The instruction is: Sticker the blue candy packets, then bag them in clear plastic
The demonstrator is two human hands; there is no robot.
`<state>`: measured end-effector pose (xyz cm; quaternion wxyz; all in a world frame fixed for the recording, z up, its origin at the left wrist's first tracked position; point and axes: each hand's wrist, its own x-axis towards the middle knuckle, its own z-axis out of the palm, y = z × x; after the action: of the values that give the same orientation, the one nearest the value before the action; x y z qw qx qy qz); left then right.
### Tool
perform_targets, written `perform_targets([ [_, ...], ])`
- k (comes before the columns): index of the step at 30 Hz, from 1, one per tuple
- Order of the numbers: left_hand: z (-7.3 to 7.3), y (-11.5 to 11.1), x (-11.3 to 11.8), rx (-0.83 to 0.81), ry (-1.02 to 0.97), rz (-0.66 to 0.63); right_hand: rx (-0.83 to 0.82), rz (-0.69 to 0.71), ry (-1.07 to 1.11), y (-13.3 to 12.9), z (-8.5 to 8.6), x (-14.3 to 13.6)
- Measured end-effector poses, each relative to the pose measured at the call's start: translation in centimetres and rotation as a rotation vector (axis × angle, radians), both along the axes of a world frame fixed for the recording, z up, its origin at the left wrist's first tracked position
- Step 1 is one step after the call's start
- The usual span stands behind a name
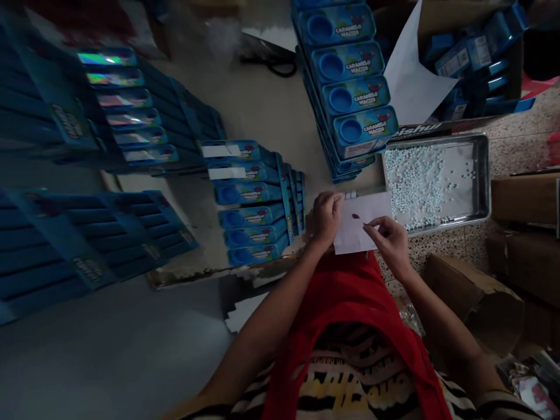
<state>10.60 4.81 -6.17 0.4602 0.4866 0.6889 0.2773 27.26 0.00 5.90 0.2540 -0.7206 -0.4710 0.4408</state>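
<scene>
A white sheet of paper (361, 233) lies at the table's front edge, just above the red apron. Its left edge is held by my left hand (326, 217), whose fingers are closed at the paper's upper left corner. Over the sheet's right part, my right hand (391, 240) pinches something small and thin, too small to name. A small dark reddish spot (356, 216) shows on the paper, just left of my right fingertips. To the right, a metal tray (470, 175) holds many small pale blue and white pellets (415, 181).
Blue boxes (361, 87) are stacked beyond my hands, with more boxes (254, 216) in bundles to the left. A carton (472, 125) of small blue packs stands behind the tray. Dark scissors handles (282, 67) lie at the back. Brown cardboard boxes (472, 286) are at the right.
</scene>
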Motion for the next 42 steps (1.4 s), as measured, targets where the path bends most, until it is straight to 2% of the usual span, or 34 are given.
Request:
perform_targets([
  [2,2.1,-1.4,-0.4,-0.172,-0.378,0.085,-0.051,-0.086,0.166,-0.1,2.1,-0.6],
  [4,4.4,-2.4,-0.9,-0.307,-0.753,0.097,-0.075,-0.148,0.267,-0.2,3.9,-1.2],
  [5,5.6,-2.8,-1.2,-0.336,-0.891,0.085,-0.080,-0.169,0.300,-0.2,4.8,-1.5],
  [7,7.8,-3.1,-1.6,-0.349,-1.027,0.067,-0.071,-0.201,0.333,-0.4,6.3,-2.2],
  [11,11.7,-3.7,-2.2,-0.374,-0.972,0.107,-0.032,-0.227,0.310,-1.2,8.6,-3.0],
  [14,14.4,-4.7,-3.4,-0.357,-0.916,0.150,-0.027,-0.242,0.276,-1.9,9.4,-3.8],
  [17,16.8,-5.8,-5.7,-0.229,-0.787,0.157,0.001,-0.236,0.266,-1.9,9.5,-5.4],
  [20,18.2,-5.9,-9.2,-0.046,-0.519,0.197,0.036,-0.175,0.267,-0.8,8.9,-8.5],
  [24,18.2,-3.7,-14.7,0.079,-0.271,0.268,0.145,-0.060,0.169,2.5,7.3,-13.7],
  [29,16.3,0.7,-19.5,0.109,-0.218,0.246,0.231,0.053,-0.060,7.0,4.9,-18.1],
  [32,14.9,2.7,-20.6,0.051,-0.283,0.216,0.228,0.090,-0.146,8.5,4.0,-19.1],
  [35,13.7,3.6,-21.1,-0.007,-0.344,0.199,0.215,0.105,-0.212,9.1,3.5,-19.4],
  [42,13.0,3.7,-21.6,-0.051,-0.417,0.215,0.199,0.110,-0.204,8.8,3.1,-19.6],
])
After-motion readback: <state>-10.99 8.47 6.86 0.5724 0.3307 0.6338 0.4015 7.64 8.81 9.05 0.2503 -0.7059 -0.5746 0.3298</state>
